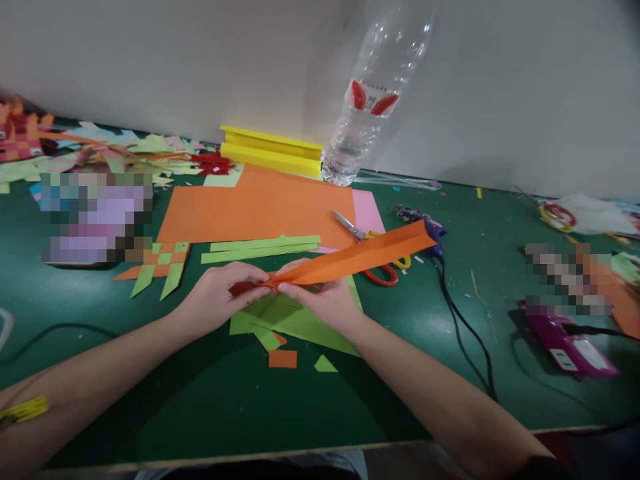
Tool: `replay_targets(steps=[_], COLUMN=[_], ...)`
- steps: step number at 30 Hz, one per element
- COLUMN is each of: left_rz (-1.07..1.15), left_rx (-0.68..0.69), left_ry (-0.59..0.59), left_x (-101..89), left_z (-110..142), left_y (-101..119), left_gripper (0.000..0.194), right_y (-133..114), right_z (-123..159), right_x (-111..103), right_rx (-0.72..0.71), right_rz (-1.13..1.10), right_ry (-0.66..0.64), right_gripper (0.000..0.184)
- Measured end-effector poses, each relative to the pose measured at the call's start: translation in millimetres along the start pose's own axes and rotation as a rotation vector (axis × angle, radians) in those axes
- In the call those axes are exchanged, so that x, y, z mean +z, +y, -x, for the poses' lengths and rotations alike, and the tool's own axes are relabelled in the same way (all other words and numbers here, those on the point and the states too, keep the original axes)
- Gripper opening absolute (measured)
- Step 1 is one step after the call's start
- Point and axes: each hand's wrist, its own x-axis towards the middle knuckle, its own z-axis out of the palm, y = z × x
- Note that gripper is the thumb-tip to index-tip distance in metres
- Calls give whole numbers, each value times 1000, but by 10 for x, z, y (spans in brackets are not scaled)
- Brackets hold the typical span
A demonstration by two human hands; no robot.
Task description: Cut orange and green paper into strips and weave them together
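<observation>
Dark green table (190, 413) under my forearms, with a pale wall behind it. The largest thing on it is a flat orange sheet (250, 210), lying beyond my hands. A clear plastic bottle (373, 100) stands behind that sheet, near the wall. Nearer me, partly hidden below my hands, is a light green sheet (300, 320).

Over the green sheet I hold an orange strip (355, 257), creased lengthwise; its far end slants away to my right, across the view of the scissors. My left hand (225, 287) pinches the near end, fingertips closed with only paper between them. My right hand (327, 300) grips just beside it, thumb on top and fingers curled behind — closed on the strip too.

I judge this step to be folding or flattening that crease; the next move calls for matched edges and firm, even pressure along the length.

Smaller things follow: a yellow folded piece (273, 150) beside the bottle's base, scissors (350, 225) with red and yellow handles, a woven orange-and-green piece (165, 257) to my left, thin green strips (263, 248) — and, smallest, an orange scrap (283, 359) and a green scrap (326, 364) closest to me.
</observation>
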Motion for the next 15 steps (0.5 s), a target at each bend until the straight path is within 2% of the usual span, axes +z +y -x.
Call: replay_targets(steps=[4, 15], left_rz=[37, 9], left_rx=[-22, -1], left_ry=[-3, -75], left_x=[6, -14], left_z=[-9, -14], left_y=[16, 44], left_gripper=[17, 22], right_y=[34, 54], right_z=[-22, -14], right_x=[-18, -28], right_rx=[9, 85], right_rz=[-21, -51], right_ry=[-9, 27], right_gripper=[8, 12])
